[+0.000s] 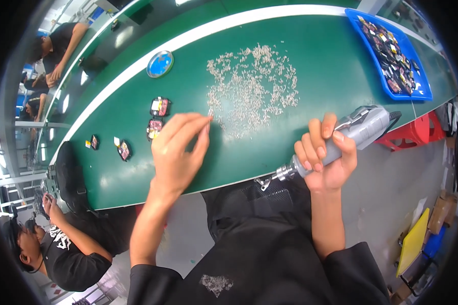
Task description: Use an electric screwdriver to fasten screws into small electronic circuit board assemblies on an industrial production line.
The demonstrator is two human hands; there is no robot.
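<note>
Across the upper half spreads the green desk (331, 66), a blue tray (411, 96) at two o'clock. At three, a grey power tool (366, 127) fills the wrapped right hand (335, 173); at nine, the left hand (175, 147) half-curls, any hold unclear, beside silvery pieces (247, 94) scattered toward twelve.

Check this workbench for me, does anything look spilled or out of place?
The small silvery pieces lie loose across the middle of the green table, outside any container, so they look spilled, though the spread may be deliberate.
</note>
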